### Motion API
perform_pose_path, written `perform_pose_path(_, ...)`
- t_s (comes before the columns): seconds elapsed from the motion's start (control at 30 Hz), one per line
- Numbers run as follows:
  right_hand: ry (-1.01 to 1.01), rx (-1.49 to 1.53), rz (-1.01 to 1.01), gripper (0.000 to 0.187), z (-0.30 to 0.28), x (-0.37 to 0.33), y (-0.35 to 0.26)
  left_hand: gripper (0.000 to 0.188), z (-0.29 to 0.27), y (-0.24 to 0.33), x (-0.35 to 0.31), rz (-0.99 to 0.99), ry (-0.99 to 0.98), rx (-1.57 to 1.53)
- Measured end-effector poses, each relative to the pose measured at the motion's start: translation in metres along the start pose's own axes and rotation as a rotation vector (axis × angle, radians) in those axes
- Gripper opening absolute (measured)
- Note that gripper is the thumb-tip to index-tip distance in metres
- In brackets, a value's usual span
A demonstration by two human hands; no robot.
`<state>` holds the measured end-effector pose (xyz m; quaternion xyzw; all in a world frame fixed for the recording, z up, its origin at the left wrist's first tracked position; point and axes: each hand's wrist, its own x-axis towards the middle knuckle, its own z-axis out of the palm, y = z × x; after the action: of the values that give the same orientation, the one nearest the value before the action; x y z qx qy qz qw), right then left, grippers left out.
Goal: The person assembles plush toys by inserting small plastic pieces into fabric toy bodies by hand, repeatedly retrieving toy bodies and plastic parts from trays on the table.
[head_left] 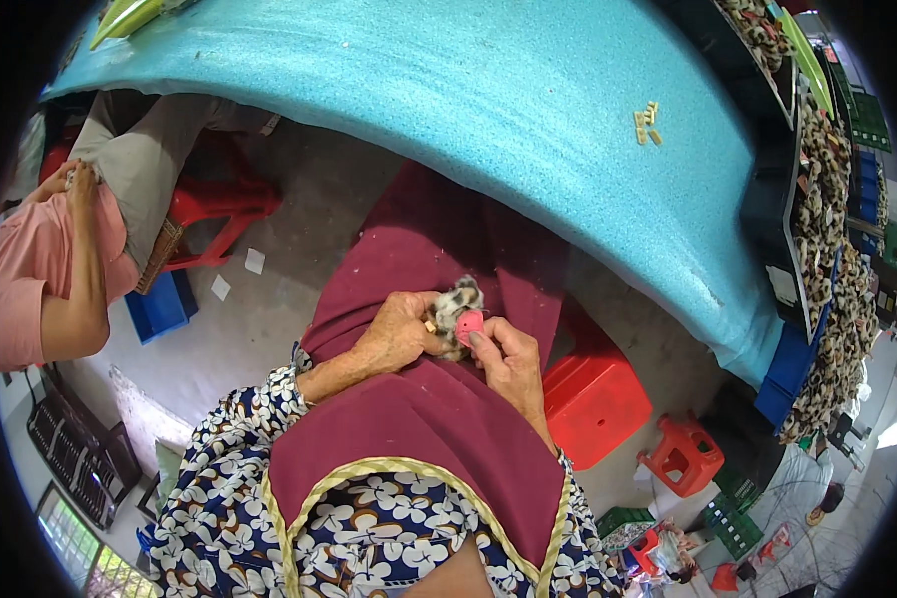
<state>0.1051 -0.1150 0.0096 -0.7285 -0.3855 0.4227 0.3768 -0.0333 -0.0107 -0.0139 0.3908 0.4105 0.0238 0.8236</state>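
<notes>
Over my lap, my left hand (401, 329) is closed around a small spotted furry plush piece (461, 293) in black, white and tan. My right hand (510, 361) pinches a pink flap (469, 321) on the plush piece between thumb and fingers. A small dark dot shows on the flap. By the left fingers sits a tiny pale yellow bit (431, 326), partly covered. The undersides of the plush and some fingertips are hidden. Both hands rest close to my maroon apron (389, 419).
A blue-covered table (448, 90) curves ahead, with several small yellow pieces (650, 128) on it. Trays of spotted furry pieces (827, 209) line the right edge. Red stools (593, 404) stand at right. A person in a pink shirt (45, 274) sits at left near a blue bin (161, 305).
</notes>
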Motion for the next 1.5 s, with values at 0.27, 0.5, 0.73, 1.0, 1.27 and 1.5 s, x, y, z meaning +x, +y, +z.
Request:
perform_pose_path(0.27, -0.004, 0.207, 0.112, 0.016, 0.000, -0.004, 0.008, 0.029, 0.001, 0.008, -0.001, -0.062, -0.177, -0.334)
perform_pose_path(0.5, 0.009, 0.451, 0.144, 0.019, 0.007, 0.003, -0.010, 0.028, 0.005, 0.006, 0.002, -0.044, -0.098, -0.575)
perform_pose_path(0.73, -0.313, 0.317, -0.025, 0.008, -0.025, 0.019, -0.017, 0.036, -0.006, 0.003, 0.004, -0.027, -0.235, -0.598)
perform_pose_path(1.0, -0.211, -0.099, -0.523, 0.006, -0.052, 0.103, -0.116, 0.027, -0.031, 0.003, -0.003, -0.014, -0.051, -0.675)
perform_pose_path(1.27, 0.487, -0.156, -0.620, 0.013, -0.083, 0.136, -0.097, 0.025, -0.046, 0.002, 0.004, -0.063, -0.060, -0.747)
perform_pose_path(1.5, 0.648, -0.343, -0.321, 0.013, -0.157, 0.147, -0.053, 0.027, -0.041, 0.008, 0.007, -0.015, -0.087, -0.603)
